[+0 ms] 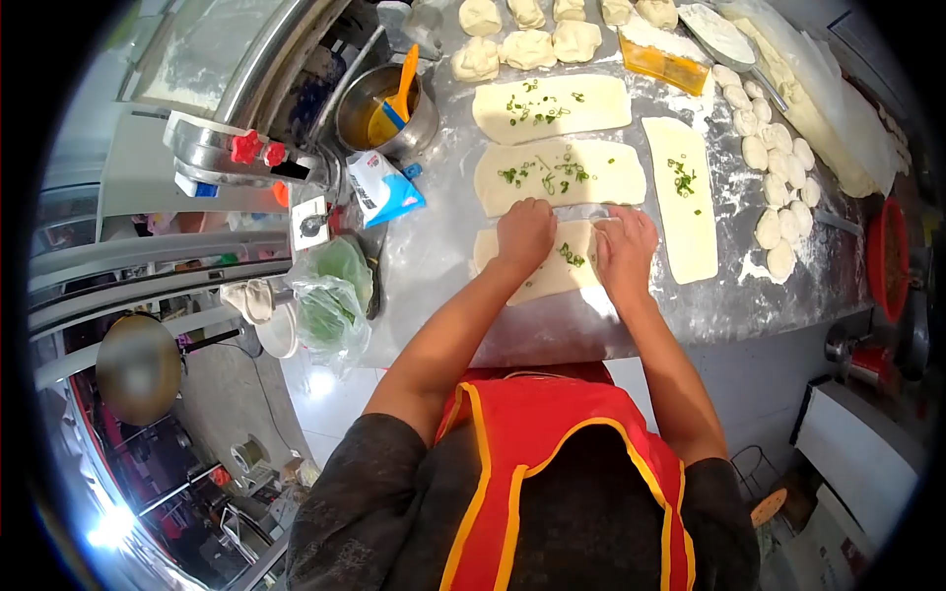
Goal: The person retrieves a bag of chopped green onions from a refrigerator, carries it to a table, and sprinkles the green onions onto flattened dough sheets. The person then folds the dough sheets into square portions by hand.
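A flat dough sheet [537, 284] with chopped scallions lies nearest to me on the metal table. My left hand [527, 236] is closed at its far edge, fingers curled down on the dough. At the same edge, farther right, my right hand [626, 246] is closed with bent fingers gripping the dough. The hands hide parts of that edge. Just beyond them lies a second scallion-topped dough sheet [601, 177], with a third dough sheet [591, 98] behind it. Another dough sheet [690, 236] lies lengthwise to the right of my right hand.
A metal pot [419, 123] holds an orange-handled brush [406, 84]. Beside it lie a blue-and-white packet [382, 187] and a plastic bag of greens [330, 295]. Several dough balls [774, 163] sit at right; larger dough pieces [527, 47] and a yellow scraper [665, 67] are at the back.
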Action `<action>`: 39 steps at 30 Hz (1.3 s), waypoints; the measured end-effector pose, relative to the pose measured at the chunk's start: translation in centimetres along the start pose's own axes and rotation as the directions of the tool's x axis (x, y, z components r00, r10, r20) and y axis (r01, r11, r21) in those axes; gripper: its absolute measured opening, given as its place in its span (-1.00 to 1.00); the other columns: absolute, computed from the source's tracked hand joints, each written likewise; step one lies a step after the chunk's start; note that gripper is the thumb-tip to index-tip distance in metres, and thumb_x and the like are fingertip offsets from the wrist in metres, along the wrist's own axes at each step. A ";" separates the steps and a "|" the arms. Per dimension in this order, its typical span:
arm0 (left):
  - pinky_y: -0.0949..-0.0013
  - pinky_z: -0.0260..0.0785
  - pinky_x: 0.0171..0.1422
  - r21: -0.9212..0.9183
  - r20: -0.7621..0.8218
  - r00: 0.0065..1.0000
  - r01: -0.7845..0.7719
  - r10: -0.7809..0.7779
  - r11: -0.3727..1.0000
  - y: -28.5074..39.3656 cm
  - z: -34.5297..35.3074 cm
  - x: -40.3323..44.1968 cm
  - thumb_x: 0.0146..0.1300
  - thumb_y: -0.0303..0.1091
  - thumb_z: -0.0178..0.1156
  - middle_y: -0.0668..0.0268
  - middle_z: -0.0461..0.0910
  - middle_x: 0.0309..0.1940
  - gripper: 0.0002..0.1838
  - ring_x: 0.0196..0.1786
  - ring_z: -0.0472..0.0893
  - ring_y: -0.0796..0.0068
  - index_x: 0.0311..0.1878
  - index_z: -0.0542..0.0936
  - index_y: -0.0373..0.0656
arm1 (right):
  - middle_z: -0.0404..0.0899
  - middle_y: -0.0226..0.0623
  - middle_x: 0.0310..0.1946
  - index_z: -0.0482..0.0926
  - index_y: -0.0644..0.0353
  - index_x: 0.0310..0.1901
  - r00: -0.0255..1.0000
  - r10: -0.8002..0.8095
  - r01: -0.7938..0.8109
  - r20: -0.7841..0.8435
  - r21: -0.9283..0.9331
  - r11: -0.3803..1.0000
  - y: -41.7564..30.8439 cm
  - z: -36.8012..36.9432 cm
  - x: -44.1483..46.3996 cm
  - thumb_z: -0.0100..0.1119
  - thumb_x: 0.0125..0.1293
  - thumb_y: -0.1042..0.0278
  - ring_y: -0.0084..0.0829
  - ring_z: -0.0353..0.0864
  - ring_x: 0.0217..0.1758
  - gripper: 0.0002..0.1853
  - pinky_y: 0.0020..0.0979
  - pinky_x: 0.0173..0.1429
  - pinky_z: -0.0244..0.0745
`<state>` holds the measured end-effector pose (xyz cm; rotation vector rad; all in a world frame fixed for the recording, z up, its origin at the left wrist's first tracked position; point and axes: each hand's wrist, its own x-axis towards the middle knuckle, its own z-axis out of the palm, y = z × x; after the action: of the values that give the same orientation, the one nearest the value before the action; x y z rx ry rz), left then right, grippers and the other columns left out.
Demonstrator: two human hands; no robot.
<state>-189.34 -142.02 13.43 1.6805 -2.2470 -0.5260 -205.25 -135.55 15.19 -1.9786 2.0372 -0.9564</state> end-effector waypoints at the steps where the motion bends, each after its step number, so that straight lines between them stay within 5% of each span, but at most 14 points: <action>1: 0.17 0.42 -0.15 -0.004 -0.007 1.000 0.005 -0.005 1.000 0.0 -0.1 -0.2 0.16 -0.28 0.17 0.23 0.57 -0.37 -0.87 -0.23 0.56 0.18 -0.37 0.58 -0.12 | 0.44 -0.27 0.03 0.60 0.18 -0.33 1.000 -0.002 0.002 -0.006 -0.005 1.000 -0.2 0.6 0.7 0.25 0.03 0.51 -0.07 0.25 0.22 -0.87 -0.06 0.33 0.08; 4: 0.15 0.41 -0.14 -0.117 0.085 0.992 0.102 -0.092 0.988 1.3 -2.3 -1.9 0.17 -0.28 0.14 0.21 0.57 -0.37 -0.86 -0.24 0.56 0.15 -0.37 0.58 -0.14 | 0.33 -0.28 0.16 0.58 0.20 -0.38 1.000 0.009 -0.009 -0.015 -0.027 1.000 -0.9 2.5 2.1 0.32 0.00 0.43 -0.08 0.16 0.30 -0.86 -0.02 0.36 0.03; 8: 0.13 0.40 -0.14 -0.155 0.113 0.993 -0.006 0.024 0.988 1.3 -1.8 -5.6 0.17 -0.29 0.13 0.22 0.56 -0.37 -0.86 -0.22 0.54 0.13 -0.35 0.60 -0.12 | 0.26 -0.22 0.20 0.52 0.23 -0.46 1.000 -0.026 0.025 -0.015 -0.076 0.997 -1.9 4.0 2.9 0.32 0.01 0.41 -0.10 0.13 0.33 -0.85 0.07 0.40 -0.04; 14: 0.21 0.43 -0.24 -0.156 -0.097 0.990 -0.113 0.098 0.981 0.3 -2.3 -6.6 0.09 -0.36 0.19 0.28 0.52 -0.44 -0.96 -0.29 0.54 0.22 -0.42 0.56 -0.07 | 0.33 -0.21 0.18 0.54 0.24 -0.45 0.999 -0.042 0.040 -0.019 -0.112 0.993 -1.2 3.8 2.6 0.28 0.01 0.45 -0.07 0.18 0.31 -0.89 0.07 0.38 -0.04; 20: 0.20 0.42 -0.17 -0.312 0.037 0.998 0.066 -0.057 0.948 -3.0 -6.2 -3.3 0.11 -0.40 0.19 0.23 0.58 -0.34 -0.93 -0.26 0.56 0.17 -0.32 0.59 -0.12 | 0.45 -0.18 0.09 0.57 0.24 -0.36 0.999 -0.042 0.043 0.021 -0.078 0.996 0.2 -2.2 -1.9 0.24 0.05 0.49 -0.06 0.25 0.23 -0.90 -0.01 0.30 0.07; 23: 0.20 0.40 -0.09 -0.276 0.132 0.990 0.079 -0.044 0.958 -3.2 -7.7 -2.9 0.13 -0.41 0.17 0.21 0.58 -0.30 -0.91 -0.17 0.56 0.17 -0.30 0.60 -0.14 | 0.46 -0.18 0.06 0.57 0.22 -0.25 0.995 0.101 -0.101 0.008 -0.038 0.994 1.4 -3.8 -3.4 0.20 0.09 0.54 -0.07 0.27 0.19 -0.84 -0.08 0.27 0.12; 30: 0.17 0.31 0.18 -0.058 0.057 0.890 -0.450 0.453 0.891 -3.4 -5.1 -8.7 0.12 -0.48 0.14 0.24 0.53 0.01 -0.66 0.15 0.43 0.12 0.01 0.52 -0.21 | 0.47 -0.17 0.04 0.55 0.22 -0.12 0.973 0.226 -0.228 0.043 0.034 0.973 1.1 -4.9 -6.0 0.11 0.14 0.60 -0.07 0.26 0.16 -0.76 -0.15 0.26 0.15; 39: 0.14 0.24 0.25 0.126 0.012 0.951 -0.307 0.308 0.943 -6.6 -5.5 -9.9 0.11 -0.46 0.16 0.26 0.50 0.10 -0.60 0.26 0.34 0.11 0.08 0.53 -0.16 | 0.42 -0.17 0.14 0.56 0.20 -0.04 0.984 -0.116 0.111 0.132 0.050 0.993 -3.5 -0.8 -5.2 0.07 0.11 0.62 -0.01 0.21 0.29 -0.66 -0.09 0.34 0.12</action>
<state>-178.56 -134.84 15.24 1.3395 -2.5194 -0.3060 -202.07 -130.10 16.02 -2.0951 1.8361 -0.8543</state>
